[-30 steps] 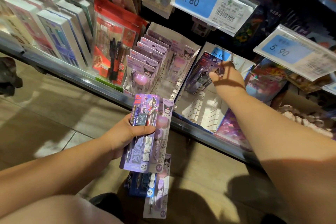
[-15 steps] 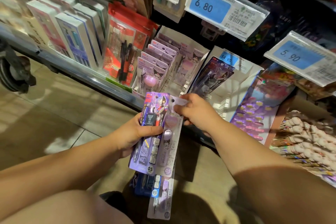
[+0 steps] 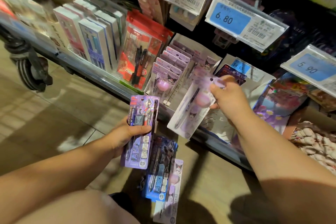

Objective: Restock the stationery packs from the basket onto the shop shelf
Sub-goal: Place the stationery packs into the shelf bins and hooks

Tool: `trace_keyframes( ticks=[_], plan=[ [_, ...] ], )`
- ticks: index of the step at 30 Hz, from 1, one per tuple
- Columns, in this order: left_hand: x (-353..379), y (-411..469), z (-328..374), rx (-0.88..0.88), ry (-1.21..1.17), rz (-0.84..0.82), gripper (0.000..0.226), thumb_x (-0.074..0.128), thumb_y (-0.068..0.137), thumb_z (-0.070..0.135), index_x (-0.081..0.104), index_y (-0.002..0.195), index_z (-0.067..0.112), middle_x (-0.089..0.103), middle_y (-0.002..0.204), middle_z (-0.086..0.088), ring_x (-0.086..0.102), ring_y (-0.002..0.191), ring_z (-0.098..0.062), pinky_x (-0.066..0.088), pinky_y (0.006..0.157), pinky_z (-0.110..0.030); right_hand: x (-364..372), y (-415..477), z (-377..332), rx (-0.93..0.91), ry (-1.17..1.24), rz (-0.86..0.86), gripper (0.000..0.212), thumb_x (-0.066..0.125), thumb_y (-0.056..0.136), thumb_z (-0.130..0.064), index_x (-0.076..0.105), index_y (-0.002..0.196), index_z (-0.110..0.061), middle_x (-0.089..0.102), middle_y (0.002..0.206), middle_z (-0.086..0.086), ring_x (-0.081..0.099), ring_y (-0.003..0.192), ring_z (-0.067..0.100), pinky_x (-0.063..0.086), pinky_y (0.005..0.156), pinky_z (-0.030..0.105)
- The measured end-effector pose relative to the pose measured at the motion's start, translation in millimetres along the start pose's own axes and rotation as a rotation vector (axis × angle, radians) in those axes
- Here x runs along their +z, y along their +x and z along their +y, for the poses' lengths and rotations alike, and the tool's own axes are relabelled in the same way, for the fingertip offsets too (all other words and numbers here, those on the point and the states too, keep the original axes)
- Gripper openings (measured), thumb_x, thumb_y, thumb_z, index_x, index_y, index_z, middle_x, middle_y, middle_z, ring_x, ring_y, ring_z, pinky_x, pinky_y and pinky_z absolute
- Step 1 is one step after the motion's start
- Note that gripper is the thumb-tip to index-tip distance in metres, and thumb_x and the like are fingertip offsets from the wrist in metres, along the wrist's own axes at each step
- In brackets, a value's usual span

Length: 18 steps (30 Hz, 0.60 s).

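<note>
My left hand (image 3: 127, 132) grips a purple hero-print pencil pack (image 3: 140, 132) upright, low in front of the shelf. My right hand (image 3: 228, 99) pinches the top of a lilac Kuromi pen pack (image 3: 190, 107), which hangs tilted in front of the shelf rail. A row of the same Kuromi packs (image 3: 172, 67) stands in a white display box on the shelf (image 3: 87, 62), left of that hand. Below my left hand lie a blue hero pack (image 3: 160, 169) and another Kuromi pack (image 3: 172, 187); the basket under them is hidden.
White boxed pen sets (image 3: 94, 36) and a red pen pack (image 3: 141, 52) fill the shelf to the left. Price tags (image 3: 231, 18) hang from the shelf above. A dark hero pack (image 3: 230, 73) stands behind my right hand. A black cart wheel (image 3: 29, 67) sits at left.
My right hand came back from the shelf, took the Kuromi pack off the stack in my left hand, and has carried it right and up toward the shelf. The view tilted upward.
</note>
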<state>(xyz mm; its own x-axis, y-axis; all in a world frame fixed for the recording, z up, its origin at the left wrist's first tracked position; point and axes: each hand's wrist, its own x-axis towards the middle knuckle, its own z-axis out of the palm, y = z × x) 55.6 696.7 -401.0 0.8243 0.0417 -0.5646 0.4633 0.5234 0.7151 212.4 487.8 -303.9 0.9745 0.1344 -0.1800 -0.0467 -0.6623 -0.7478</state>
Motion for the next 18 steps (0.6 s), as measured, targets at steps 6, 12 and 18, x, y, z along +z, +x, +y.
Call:
trace_keyframes(
  ticks=[6, 12, 18],
  plan=[
    [1.7, 7.0, 5.5, 0.044, 0.008, 0.004, 0.037, 0.072, 0.058, 0.006, 0.060, 0.093, 0.013, 0.070, 0.068, -0.004, 0.066, 0.054, -0.017, 0.056, 0.055, -0.028, -10.6, 16.0, -18.4, -0.099, -0.039, 0.223, 0.008, 0.051, 0.096, -0.022, 0.044, 0.099, -0.023, 0.060, 0.094, 0.007, 0.065, 0.063, 0.026, 0.052, 0.055, 0.022],
    [9.0, 12.3, 6.7, 0.059, 0.050, -0.021, 0.034, 0.077, 0.060, -0.001, 0.064, 0.088, 0.012, 0.071, 0.071, -0.007, 0.068, 0.059, -0.020, 0.057, 0.058, -0.030, -12.4, 22.4, -35.3, -0.133, -0.049, 0.304, 0.030, 0.047, 0.098, -0.026, 0.046, 0.127, -0.019, 0.040, 0.108, -0.001, 0.058, 0.094, 0.028, 0.051, 0.090, 0.040],
    [13.1, 12.9, 8.1, 0.058, 0.063, -0.030, 0.039, 0.079, 0.057, 0.000, 0.062, 0.089, 0.013, 0.071, 0.070, -0.006, 0.068, 0.059, -0.019, 0.056, 0.056, -0.029, -5.5, 27.4, -43.4, -0.182, -0.160, 0.294, 0.035, 0.044, 0.100, -0.029, 0.048, 0.133, -0.019, 0.050, 0.118, 0.001, 0.051, 0.104, 0.021, 0.037, 0.086, 0.024]
  ],
)
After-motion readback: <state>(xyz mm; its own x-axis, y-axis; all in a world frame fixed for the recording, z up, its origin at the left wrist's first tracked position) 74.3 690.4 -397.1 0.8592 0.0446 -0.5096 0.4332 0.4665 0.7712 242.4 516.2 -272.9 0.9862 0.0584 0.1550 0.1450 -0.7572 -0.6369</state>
